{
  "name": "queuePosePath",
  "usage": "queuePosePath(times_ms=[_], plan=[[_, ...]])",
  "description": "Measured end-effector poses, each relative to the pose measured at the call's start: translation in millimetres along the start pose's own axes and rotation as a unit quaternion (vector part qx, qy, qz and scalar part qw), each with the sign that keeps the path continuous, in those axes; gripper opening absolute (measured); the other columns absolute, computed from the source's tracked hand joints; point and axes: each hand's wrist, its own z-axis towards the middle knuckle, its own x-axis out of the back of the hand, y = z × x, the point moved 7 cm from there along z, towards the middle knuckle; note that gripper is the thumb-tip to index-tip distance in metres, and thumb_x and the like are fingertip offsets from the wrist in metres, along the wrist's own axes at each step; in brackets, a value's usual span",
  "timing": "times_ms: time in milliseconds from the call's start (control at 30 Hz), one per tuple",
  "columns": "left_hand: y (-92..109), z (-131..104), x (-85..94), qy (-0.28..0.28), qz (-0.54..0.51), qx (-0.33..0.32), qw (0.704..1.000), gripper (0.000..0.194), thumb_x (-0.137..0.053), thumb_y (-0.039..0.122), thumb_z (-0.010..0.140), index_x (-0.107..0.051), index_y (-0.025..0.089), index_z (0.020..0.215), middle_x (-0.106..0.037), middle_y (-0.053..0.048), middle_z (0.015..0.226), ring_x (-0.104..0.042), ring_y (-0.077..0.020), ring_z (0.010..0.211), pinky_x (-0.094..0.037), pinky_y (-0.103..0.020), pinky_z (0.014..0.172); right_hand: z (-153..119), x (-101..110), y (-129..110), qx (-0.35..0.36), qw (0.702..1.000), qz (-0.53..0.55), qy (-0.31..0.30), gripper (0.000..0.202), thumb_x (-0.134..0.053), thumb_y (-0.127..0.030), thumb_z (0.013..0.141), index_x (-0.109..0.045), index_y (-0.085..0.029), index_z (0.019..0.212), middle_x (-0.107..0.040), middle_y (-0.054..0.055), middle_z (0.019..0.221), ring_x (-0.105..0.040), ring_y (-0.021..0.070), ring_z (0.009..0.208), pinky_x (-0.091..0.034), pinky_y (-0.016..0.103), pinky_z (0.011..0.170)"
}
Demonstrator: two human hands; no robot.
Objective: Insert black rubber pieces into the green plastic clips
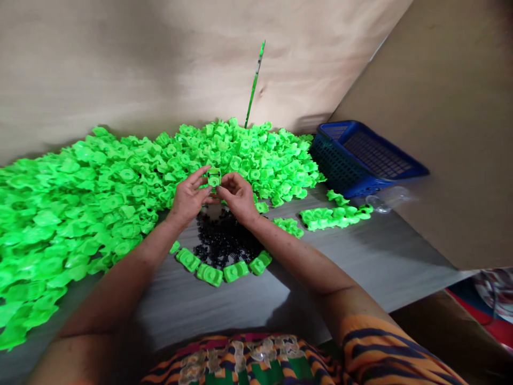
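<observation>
Between my two hands, above the table, a green plastic car-shaped piece [214, 181] is raised with its hollow side toward me; a thin black part lies across it. My left hand [190, 197] pinches it from the left with thumb and fingers. From the right, the curled fingers of my right hand [239, 197] press against its edge; what else they hold, if anything, is hidden. Below the hands lies a heap of small black parts [224, 240]. Several green car-shaped pieces [209, 274] form a curved row along its near side.
A large pile of green pieces [120, 182] covers the left and back of the table [256, 305]. A blue basket [340, 166] stands back right, near clear plastic cups [379, 203]. More green pieces [332, 217] lie in rows at right. A green-stained stick [255, 85] rises behind the pile.
</observation>
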Motion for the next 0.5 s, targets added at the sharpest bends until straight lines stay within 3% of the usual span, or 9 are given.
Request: queuePosePath(times_ms=[133,200,267,333,400,500], plan=[[12.2,5.9,18.1,-0.032,0.112,0.020,0.993,0.071,-0.078,0.039,0.081,-0.065,0.022,0.148,-0.077,-0.009,0.108,-0.072,-0.0164,0.062,-0.063,-0.032,0.059,5.6,8.6,-0.4,0.005,1.000,-0.010,0.009,0.037,-0.079,-0.046,0.076,-0.052,-0.025,0.087,-0.056,-0.005,0.077,-0.057,0.0136,0.075,-0.050,0.028,0.067],[24.6,7.8,32.3,-0.041,0.266,-0.004,0.963,0.053,-0.077,0.034,0.080,-0.077,0.019,0.131,-0.080,-0.007,0.096,-0.072,-0.0189,0.064,-0.061,-0.032,0.065,10.5,13.8,-0.9,0.003,1.000,-0.013,0.004,0.038,-0.080,-0.047,0.077,-0.051,-0.026,0.090,-0.056,-0.005,0.078,-0.058,0.0138,0.075,-0.051,0.028,0.067],[31.9,4.5,34.3,-0.099,0.456,-0.034,0.884,0.035,-0.077,0.022,0.074,-0.086,0.022,0.107,-0.081,-0.006,0.090,-0.076,-0.0265,0.083,-0.061,-0.036,0.082,15.4,20.0,-3.0,0.004,1.000,-0.018,0.006,0.037,-0.080,-0.046,0.079,-0.051,-0.026,0.091,-0.056,-0.004,0.079,-0.059,0.0137,0.074,-0.052,0.029,0.066],[30.4,-3.9,28.0,-0.164,0.596,-0.052,0.784,0.040,-0.070,0.013,0.074,-0.086,0.026,0.109,-0.083,-0.007,0.107,-0.076,-0.0312,0.106,-0.058,-0.037,0.094,19.7,26.5,-6.2,0.011,1.000,-0.018,0.016,0.035,-0.080,-0.044,0.081,-0.051,-0.027,0.092,-0.056,-0.004,0.079,-0.059,0.0135,0.073,-0.052,0.029,0.064],[23.7,-12.6,18.6,-0.208,0.680,-0.054,0.701,0.051,-0.061,0.008,0.078,-0.083,0.029,0.120,-0.081,-0.008,0.121,-0.073,-0.0309,0.117,-0.057,-0.036,0.096,22.8,31.4,-9.3,0.020,0.999,-0.015,0.026,0.033,-0.080,-0.042,0.082,-0.053,-0.027,0.093,-0.057,-0.004,0.079,-0.059,0.0133,0.071,-0.053,0.029,0.063],[13.0,-19.8,4.8,-0.239,0.731,-0.049,0.637,0.053,-0.054,0.005,0.083,-0.080,0.025,0.124,-0.077,-0.011,0.124,-0.072,-0.0293,0.117,-0.057,-0.034,0.091,24.2,34.1,-11.0,0.023,0.999,-0.019,0.033,0.029,-0.079,-0.039,0.085,-0.055,-0.026,0.095,-0.059,-0.003,0.081,-0.062,0.0137,0.074,-0.056,0.030,0.067]])
